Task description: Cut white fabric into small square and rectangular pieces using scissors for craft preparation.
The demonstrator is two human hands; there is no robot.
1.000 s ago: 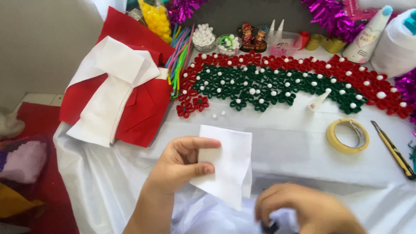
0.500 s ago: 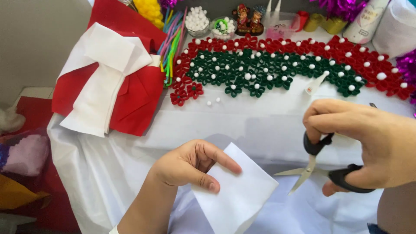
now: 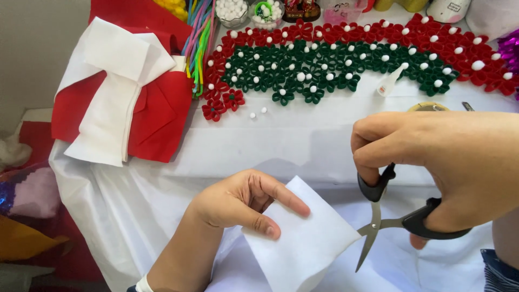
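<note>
My left hand pinches a piece of white felt by its upper left corner, low in the middle of the view. My right hand grips black-handled scissors, thumb and fingers through the loops. The blades are slightly apart and point down-left, with the upper blade touching the felt's right edge. Both hands hover over the white tablecloth.
Folded red and white felt sheets lie at the left. A band of red and green felt flowers with white pompoms runs across the back. A small glue bottle, coloured pipe cleaners, bowls of pompoms and a tape roll sit nearby.
My right hand came up from below holding the scissors and moved them left to the felt's right edge. My left hand tilted the felt and shifted right.
</note>
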